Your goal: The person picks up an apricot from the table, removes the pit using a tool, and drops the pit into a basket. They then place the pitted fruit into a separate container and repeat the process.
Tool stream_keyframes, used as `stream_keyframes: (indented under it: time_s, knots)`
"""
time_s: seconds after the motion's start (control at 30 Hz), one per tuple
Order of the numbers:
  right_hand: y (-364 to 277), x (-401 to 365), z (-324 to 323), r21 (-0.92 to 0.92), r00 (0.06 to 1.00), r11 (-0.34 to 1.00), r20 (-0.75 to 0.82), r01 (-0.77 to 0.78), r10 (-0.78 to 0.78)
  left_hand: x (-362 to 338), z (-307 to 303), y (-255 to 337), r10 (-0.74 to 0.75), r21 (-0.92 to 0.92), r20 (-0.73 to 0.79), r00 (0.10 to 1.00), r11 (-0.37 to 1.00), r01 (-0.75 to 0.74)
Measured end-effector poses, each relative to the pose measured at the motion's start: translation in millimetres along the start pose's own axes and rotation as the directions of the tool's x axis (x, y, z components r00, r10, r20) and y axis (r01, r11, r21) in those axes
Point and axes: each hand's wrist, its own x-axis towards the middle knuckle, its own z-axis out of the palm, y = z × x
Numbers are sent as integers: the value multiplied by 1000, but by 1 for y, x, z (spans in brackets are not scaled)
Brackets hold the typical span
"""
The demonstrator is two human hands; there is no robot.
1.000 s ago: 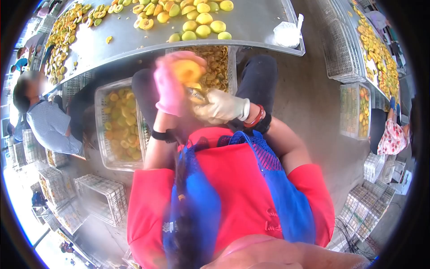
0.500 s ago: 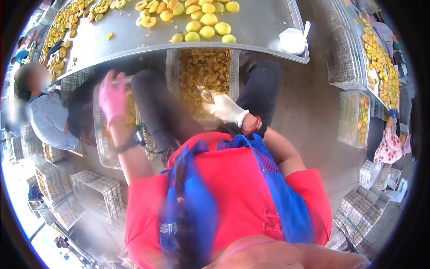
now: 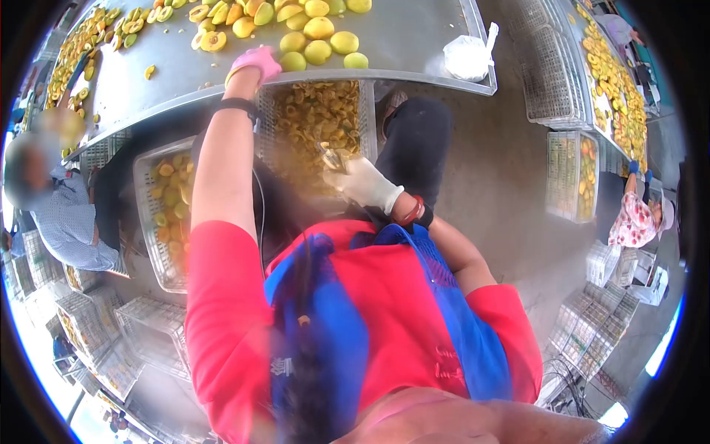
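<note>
My left hand [image 3: 255,62], in a pink glove, is over the front edge of the metal table [image 3: 399,33]. Its fingers look apart and hold nothing visible, just left of a yellow-green fruit [image 3: 293,61]. Whole fruits and cut halves [image 3: 214,41] lie beyond it. Low between the knees, my right hand [image 3: 360,182], in a white glove, is closed around a small metal tool [image 3: 334,157], whose exact shape is unclear. The tool is above a crate [image 3: 367,115] of brownish-yellow fruit pieces [image 3: 314,111].
A white plastic bag [image 3: 467,58] sits at the table's right corner. Left of my legs stands a crate of fruit [image 3: 171,200]. A person in a blue checked shirt [image 3: 70,222] is at the left. Stacked crates [image 3: 547,74] and another person [image 3: 634,222] are at the right.
My left hand has moved from above the left crate up and right to the table edge by the fruits. My right hand still grips the tool; the whole view has shifted slightly.
</note>
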Motion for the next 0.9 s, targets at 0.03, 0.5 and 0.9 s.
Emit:
stream_keyframes:
  time_s: [0.03,0.5,0.9]
  knots:
    - [-3,-2,0,21,1000,1000,-1,-23,23,-3,4,-6,12,-160,-29,999,987,-16]
    - [-41,-14,5,-169,831,847,-171,504,-529,-168,10,22,266,-924,-325,907,-293,-245]
    - [-47,-18,6,-575,653,633,-211,519,-727,-236,22,68,226,-925,-371,900,-12,-379]
